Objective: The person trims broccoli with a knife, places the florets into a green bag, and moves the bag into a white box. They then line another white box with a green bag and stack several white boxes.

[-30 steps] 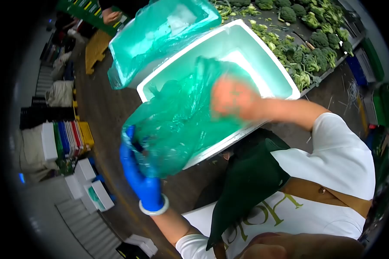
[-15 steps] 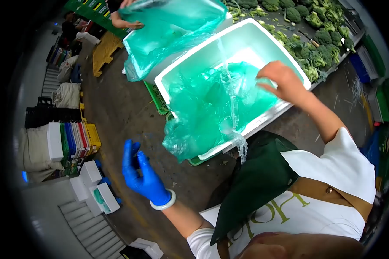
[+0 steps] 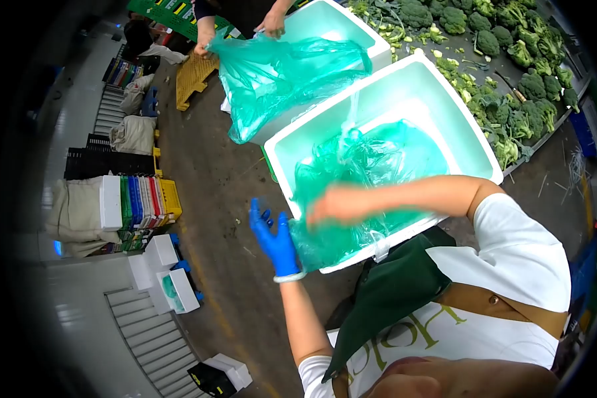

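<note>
In front of me stands a white foam box (image 3: 467,142) with a green plastic bag (image 3: 411,149) lying crumpled inside and spilling over its near left rim. A clear plastic strip (image 3: 352,113) runs across the box and the bag. My left hand (image 3: 274,242), in a blue glove with a pale bracelet at the wrist, is just left of the bag's overhanging edge, fingers spread and holding nothing. My bare right hand (image 3: 338,209) is over the bag near that rim, blurred by motion; whether its fingers grip the plastic cannot be made out.
A second foam box (image 3: 335,26) with a green bag (image 3: 272,73) adjoins mine; a co-worker's hands (image 3: 272,25) are at it. Broccoli heads (image 3: 454,21) cover a table on the right. Stacked crates (image 3: 169,199), a yellow pallet (image 3: 194,79) and white foam boxes (image 3: 179,292) stand on the left.
My right hand has swept left across the box to the bag's edge. My left hand has moved right, closer to the bag. The co-worker's bag has been lowered over the second box.
</note>
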`<state>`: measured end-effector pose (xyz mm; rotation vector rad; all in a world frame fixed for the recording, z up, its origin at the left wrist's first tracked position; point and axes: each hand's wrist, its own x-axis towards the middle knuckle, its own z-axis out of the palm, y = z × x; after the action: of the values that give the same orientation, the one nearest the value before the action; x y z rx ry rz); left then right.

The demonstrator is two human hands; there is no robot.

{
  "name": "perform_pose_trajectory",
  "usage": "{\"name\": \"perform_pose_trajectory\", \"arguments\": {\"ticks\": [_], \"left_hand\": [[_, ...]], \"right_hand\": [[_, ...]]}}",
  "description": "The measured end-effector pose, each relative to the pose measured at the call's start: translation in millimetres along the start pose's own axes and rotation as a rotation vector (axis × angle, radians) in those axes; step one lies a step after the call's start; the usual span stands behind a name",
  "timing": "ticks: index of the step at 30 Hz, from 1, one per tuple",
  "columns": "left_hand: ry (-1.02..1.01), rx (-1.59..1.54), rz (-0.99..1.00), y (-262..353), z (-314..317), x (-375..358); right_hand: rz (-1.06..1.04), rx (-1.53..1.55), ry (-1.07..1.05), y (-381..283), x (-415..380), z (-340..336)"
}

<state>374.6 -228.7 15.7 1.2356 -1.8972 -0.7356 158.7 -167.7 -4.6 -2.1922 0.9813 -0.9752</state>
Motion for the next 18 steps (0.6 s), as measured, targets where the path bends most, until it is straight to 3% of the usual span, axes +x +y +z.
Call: {"name": "perform_pose_trajectory", "arguments": {"ticks": [1,3,4,5,6,8,9,11,14,15,17,18], "left_hand": [[-0.013,-0.007,-0.004,8,-7,5],[-0.027,-0.027,-0.007,15,-18,14],[-0.051,-0.085,-0.032,14,-18,15],[-0.073,-0.091,-0.038,10,-17,13],[-0.101,-0.096,-0.045,3,-15,9],[-0.165,-0.133,-0.086,1,-10,5],[-0.193,-0.169,-0.122,3,-3,0],[-0.224,-0.180,-0.141,7,11,-11],[-0.231,-0.134,-0.074,14,39,-15],[-0.281,-0.177,-0.085,24,49,-15],[-0.388,-0.253,-0.113,44,68,-16],[-0.463,-0.351,-0.149,46,82,-18]], "right_hand": [[-0.034,-0.019,-0.261,-39,4,15],[-0.187,0.048,-0.213,-70,-5,15],[-0.123,0.073,-0.026,-62,-5,9],[0.148,-0.025,0.002,-51,-2,-13],[0.174,-0.035,0.365,-6,-9,-5],[0.547,0.336,0.747,61,-31,-41],[0.612,0.246,0.902,101,-50,-51],[1.030,0.492,1.014,103,-67,-74],[0.854,0.807,0.770,105,-66,-48],[0.759,1.088,0.621,78,-54,-48],[0.600,1.335,0.461,43,-42,-49],[0.495,1.369,0.538,37,-39,-53]]}}
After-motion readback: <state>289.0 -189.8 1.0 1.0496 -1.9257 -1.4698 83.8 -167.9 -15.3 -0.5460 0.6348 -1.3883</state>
